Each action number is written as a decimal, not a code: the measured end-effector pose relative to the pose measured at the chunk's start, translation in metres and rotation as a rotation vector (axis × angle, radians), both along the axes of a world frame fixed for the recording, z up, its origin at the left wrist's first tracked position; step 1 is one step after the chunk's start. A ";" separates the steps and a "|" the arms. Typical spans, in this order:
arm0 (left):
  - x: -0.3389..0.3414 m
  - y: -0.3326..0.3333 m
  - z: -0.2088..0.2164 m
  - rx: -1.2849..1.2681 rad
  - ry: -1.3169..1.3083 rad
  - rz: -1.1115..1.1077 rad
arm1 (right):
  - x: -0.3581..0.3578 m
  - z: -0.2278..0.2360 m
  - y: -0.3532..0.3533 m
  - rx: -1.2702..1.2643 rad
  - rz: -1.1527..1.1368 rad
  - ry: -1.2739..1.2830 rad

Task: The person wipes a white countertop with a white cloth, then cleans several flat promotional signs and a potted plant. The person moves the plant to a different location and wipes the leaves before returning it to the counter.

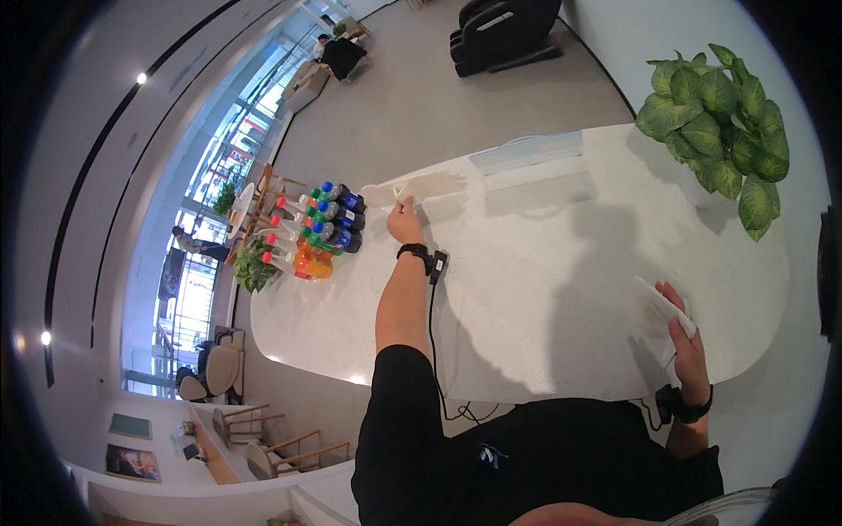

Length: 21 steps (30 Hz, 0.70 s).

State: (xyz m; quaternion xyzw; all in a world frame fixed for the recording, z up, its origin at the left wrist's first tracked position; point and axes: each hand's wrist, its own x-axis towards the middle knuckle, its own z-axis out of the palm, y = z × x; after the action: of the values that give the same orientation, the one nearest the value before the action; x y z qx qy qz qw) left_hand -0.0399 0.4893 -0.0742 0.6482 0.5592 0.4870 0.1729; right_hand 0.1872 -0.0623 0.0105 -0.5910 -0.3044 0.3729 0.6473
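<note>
My left hand (405,224) reaches to the far side of the white table (491,289), just right of the grouped drink bottles (316,230). Its fingers are closed on a small white strip (400,190) poking out beyond them; its exact kind is too small to tell. At the near right, my right hand (688,344) holds a flat white piece (664,302), like folded paper or tissue, tilted just above the tabletop. Several bottles stand close together, some orange with red caps, others dark with blue or green caps.
A clear, pale-blue-edged panel or holder (531,162) is at the table's far edge. One leafy potted plant (717,123) stands at the far right, another (256,266) beyond the bottles. A black cable (431,324) runs from my left wrist device. Chairs and a black massage chair (504,35) stand further off.
</note>
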 end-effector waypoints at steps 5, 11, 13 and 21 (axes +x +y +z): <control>0.013 -0.009 0.001 -0.055 -0.015 -0.064 | -0.001 -0.002 0.009 -0.040 0.003 -0.034; -0.002 0.006 -0.018 -0.058 0.142 -0.019 | 0.000 -0.001 0.012 -0.039 -0.002 -0.063; 0.002 0.002 -0.015 -0.046 0.124 -0.045 | -0.001 -0.001 0.013 -0.043 -0.003 -0.091; -0.001 -0.006 -0.005 -0.078 0.112 -0.099 | -0.002 0.000 0.009 -0.026 0.004 -0.138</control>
State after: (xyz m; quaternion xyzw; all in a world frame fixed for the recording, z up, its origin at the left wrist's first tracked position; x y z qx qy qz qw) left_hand -0.0407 0.4830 -0.0797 0.6940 0.5537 0.4189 0.1903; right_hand 0.1848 -0.0531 0.0102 -0.6230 -0.3449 0.3363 0.6162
